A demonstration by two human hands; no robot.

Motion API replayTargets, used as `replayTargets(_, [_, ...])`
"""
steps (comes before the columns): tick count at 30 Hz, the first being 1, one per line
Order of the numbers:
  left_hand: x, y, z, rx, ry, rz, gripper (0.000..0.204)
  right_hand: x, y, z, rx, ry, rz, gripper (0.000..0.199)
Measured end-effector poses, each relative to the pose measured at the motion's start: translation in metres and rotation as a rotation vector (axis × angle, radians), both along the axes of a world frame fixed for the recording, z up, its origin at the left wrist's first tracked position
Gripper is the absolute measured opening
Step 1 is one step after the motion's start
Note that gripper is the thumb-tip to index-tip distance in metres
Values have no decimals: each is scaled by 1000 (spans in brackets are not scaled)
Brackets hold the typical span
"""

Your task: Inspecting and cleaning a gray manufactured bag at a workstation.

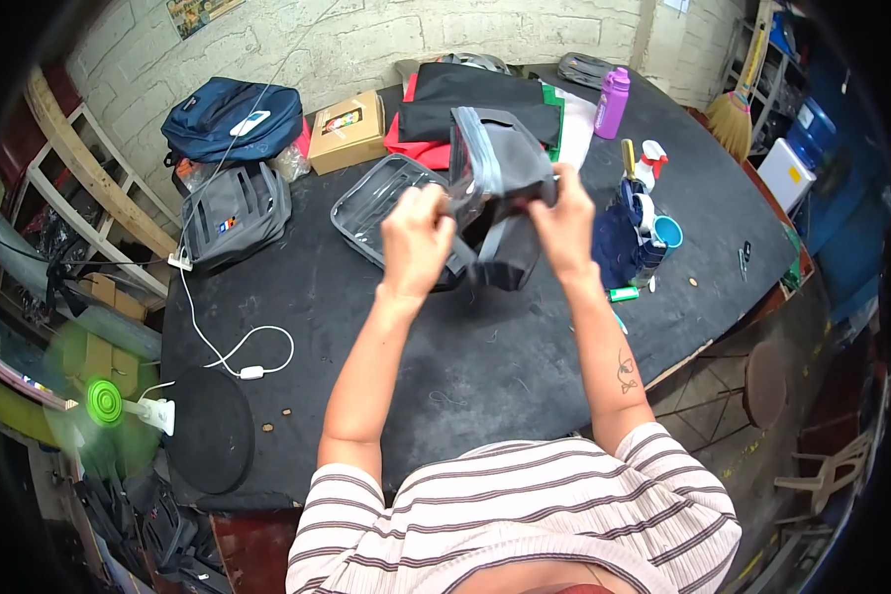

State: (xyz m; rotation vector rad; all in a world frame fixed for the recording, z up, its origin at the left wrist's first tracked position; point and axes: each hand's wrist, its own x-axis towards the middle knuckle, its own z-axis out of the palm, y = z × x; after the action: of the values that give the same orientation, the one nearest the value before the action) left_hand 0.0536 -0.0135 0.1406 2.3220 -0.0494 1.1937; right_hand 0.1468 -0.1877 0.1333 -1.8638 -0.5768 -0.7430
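Over the middle of the black table I hold up a grey fabric bag (514, 158) with clear plastic panels and a pale blue-grey strip along one edge. My left hand (418, 236) is closed on its left side, the fingertips partly hidden. With fingers wrapped round the fabric, my right hand (566, 220) grips the opposite side. The bag is tilted, and its dark inside shows between the hands. Just behind my left hand lies a clear plastic panel with grey edging (366, 203); whether it is joined to the bag I cannot tell.
A cardboard box (347, 131), a blue backpack (232, 121) and a grey backpack (236, 215) stand at the back left. Right of my hands are a purple bottle (613, 103), a spray bottle (649, 164) and a blue cup (667, 233). A green fan (105, 403) spins at left beside a white cable (251, 372).
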Motion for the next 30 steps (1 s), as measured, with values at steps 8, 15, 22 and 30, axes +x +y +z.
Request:
replayTargets(8, [-10, 6, -4, -350, 194, -197, 22, 4, -21, 0, -41, 365, 498, 63])
replayTargets(15, [10, -18, 15, -325, 347, -227, 22, -6, 0, 24, -187, 202, 49, 50])
replayTargets(22, [7, -7, 27, -92, 313, -307, 17, 8, -26, 23, -63, 236, 108, 29])
replayTargets(30, [-5, 15, 27, -732, 592, -786, 32, 4, -39, 14, -117, -11, 123, 24])
